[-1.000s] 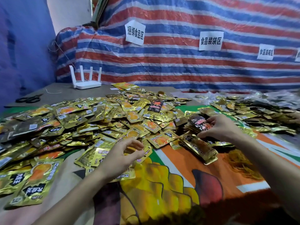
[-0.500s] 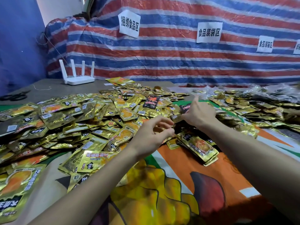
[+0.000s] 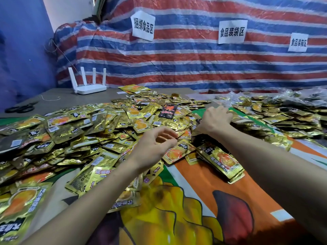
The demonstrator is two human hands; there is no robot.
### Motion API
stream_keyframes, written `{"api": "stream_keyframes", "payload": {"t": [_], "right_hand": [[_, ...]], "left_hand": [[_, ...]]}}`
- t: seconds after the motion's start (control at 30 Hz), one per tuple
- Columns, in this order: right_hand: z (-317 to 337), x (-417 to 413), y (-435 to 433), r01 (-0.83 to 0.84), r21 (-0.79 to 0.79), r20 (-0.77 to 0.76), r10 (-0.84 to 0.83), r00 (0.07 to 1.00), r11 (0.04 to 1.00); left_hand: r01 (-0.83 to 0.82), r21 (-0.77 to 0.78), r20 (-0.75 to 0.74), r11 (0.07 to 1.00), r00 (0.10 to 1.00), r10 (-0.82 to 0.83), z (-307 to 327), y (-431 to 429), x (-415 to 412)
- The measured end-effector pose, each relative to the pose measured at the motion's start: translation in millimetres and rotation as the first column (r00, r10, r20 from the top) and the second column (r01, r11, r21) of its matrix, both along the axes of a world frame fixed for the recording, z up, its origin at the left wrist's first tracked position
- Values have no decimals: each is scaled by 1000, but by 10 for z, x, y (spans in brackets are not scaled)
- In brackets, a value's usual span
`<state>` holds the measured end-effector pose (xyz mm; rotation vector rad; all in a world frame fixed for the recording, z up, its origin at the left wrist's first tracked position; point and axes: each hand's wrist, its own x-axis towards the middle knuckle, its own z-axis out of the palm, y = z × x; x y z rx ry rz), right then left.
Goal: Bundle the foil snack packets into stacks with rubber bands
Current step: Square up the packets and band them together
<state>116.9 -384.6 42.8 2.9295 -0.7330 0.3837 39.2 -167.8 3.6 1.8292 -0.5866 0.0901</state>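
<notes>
Your left hand (image 3: 155, 144) hovers loosely curled, empty; align packets (image 3: 247, 119) squarely at one o'clock, where your right hand (image 3: 215, 119) hides its fingers.

White sign (image 3: 143, 25) on striped tarp (image 3: 194, 64) "捆绑食品区", second sign (image 3: 232, 32) "食品装袋区", third sign (image 3: 298, 42) unclear

The room is bright with soft, even light. Shadows are faint. The shiny gold foil snack packets (image 3: 74, 131) flash with glare. Things bend and blur near the edges.
</notes>
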Motion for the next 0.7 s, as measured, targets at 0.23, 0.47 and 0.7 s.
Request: {"api": "stream_keyframes", "payload": {"t": [0.23,0.47,0.7], "right_hand": [[-49,-186,137,-88,-78,-58,84,995,993],[-209,-510,648,-601,-24,85,601,795,799],[-418,-710,1205,-752,322,-142,815,562,575]], "left_hand": [[-91,-11,-15,996,996,91,-22,271,-25],[-136,86,42,987,990,132,33,633,-122],[24,807,38,590,995,-91,-24,1114,-242]]}}
